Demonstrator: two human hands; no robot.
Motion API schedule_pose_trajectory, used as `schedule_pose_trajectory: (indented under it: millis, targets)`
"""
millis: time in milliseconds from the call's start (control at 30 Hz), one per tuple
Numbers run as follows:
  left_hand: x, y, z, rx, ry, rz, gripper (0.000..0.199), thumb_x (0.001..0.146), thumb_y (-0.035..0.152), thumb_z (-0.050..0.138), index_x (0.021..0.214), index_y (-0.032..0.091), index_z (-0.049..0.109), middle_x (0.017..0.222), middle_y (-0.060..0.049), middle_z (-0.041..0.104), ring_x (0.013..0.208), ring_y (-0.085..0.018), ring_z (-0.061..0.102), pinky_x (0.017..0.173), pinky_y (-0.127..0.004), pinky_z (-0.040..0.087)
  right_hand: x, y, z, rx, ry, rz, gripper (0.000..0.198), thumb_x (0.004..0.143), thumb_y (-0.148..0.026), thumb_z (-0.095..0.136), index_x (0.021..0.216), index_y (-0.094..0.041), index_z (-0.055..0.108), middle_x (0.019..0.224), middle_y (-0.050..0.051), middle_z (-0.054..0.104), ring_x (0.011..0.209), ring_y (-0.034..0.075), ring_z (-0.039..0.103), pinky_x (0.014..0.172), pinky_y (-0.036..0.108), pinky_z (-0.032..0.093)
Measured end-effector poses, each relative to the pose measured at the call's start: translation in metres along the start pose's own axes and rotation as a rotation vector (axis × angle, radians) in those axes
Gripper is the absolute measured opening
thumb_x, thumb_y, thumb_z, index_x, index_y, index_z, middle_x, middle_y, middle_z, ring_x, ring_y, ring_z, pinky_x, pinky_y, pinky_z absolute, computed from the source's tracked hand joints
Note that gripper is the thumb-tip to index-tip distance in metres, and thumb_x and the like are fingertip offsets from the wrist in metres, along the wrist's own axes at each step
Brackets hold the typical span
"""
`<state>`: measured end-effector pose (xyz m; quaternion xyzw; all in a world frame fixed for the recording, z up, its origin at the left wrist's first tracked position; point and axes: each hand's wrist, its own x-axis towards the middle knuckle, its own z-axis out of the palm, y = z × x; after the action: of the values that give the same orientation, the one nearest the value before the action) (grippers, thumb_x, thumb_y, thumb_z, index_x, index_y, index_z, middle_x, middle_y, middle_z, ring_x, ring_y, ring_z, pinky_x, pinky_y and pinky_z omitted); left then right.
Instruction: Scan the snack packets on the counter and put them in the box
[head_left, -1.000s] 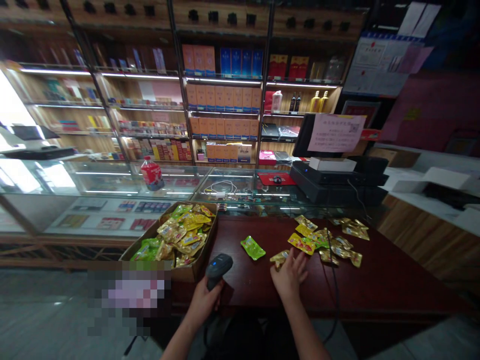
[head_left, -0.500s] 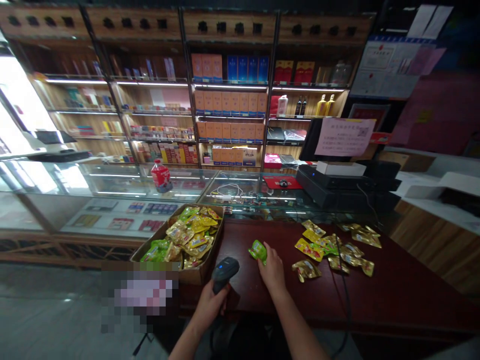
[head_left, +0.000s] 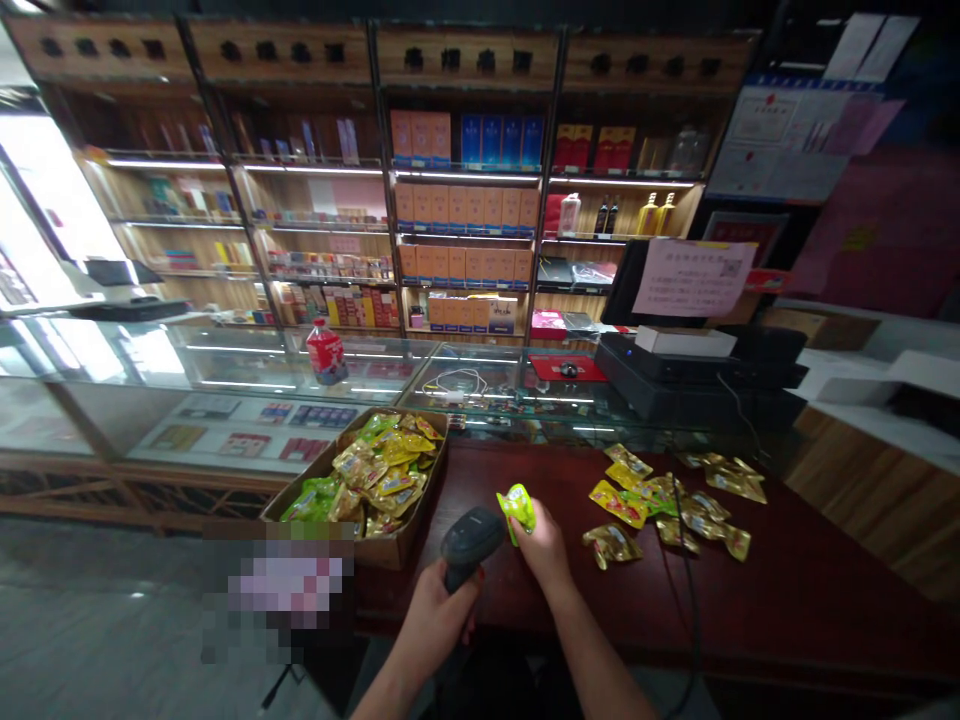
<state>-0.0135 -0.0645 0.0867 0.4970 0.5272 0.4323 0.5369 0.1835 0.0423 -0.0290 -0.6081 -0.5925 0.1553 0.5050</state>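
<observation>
The left hand (head_left: 444, 605) grasps one dark-grey plastic handheld scanner (head_left: 471, 537); at its two o'clock, the right hand (head_left: 543, 548) pinches one shiny green foil packet (head_left: 518, 505). From the scanner, one brown cardboard box (head_left: 390, 553) lies at ten o'clock, one red plastic bottle (head_left: 325, 352) beyond at eleven.

Shiny film, matt plastic, polished wood, clear glass.
The green packet (head_left: 517, 505) looks like glossy, crinkled plastic; the gold packets (head_left: 616, 545), wrinkled metallic foil. The scanner (head_left: 472, 535) is smooth, mostly matt plastic; the table (head_left: 517, 460), sheeny reddish wood; the box (head_left: 391, 553), dull cardboard; the counter (head_left: 232, 362), reflective glass.
</observation>
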Motion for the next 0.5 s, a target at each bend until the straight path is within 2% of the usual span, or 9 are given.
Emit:
schedule_pose_trajectory:
  millis: [267, 500]
  targets:
    - [0.011, -0.006, 0.001, 0.034, 0.021, -0.03, 0.036, 0.071, 0.055, 0.071, 0.069, 0.024, 0.052, 0.04, 0.003, 0.054, 0.033, -0.013, 0.046, 0.037, -0.023, 0.034, 0.0, -0.006, 0.001, -0.064, 0.0, 0.004, 0.029, 0.084, -0.041, 0.062, 0.107, -0.024, 0.069, 0.101, 0.007, 0.079, 0.094, 0.024, 0.075, 0.084, 0.031, 0.055]
    - [0.034, -0.005, 0.02, -0.042, -0.018, -0.066, 0.035, 0.071, 0.054, 0.072, 0.066, 0.023, 0.055, 0.038, 0.003, 0.051, 0.031, -0.012, 0.043, 0.035, -0.023, 0.032, -0.001, -0.01, -0.002, -0.182, -0.041, 0.003, 0.027, 0.087, -0.037, 0.06, 0.109, -0.023, 0.07, 0.105, 0.01, 0.08, 0.096, 0.026, 0.076, 0.081, 0.031, 0.055]
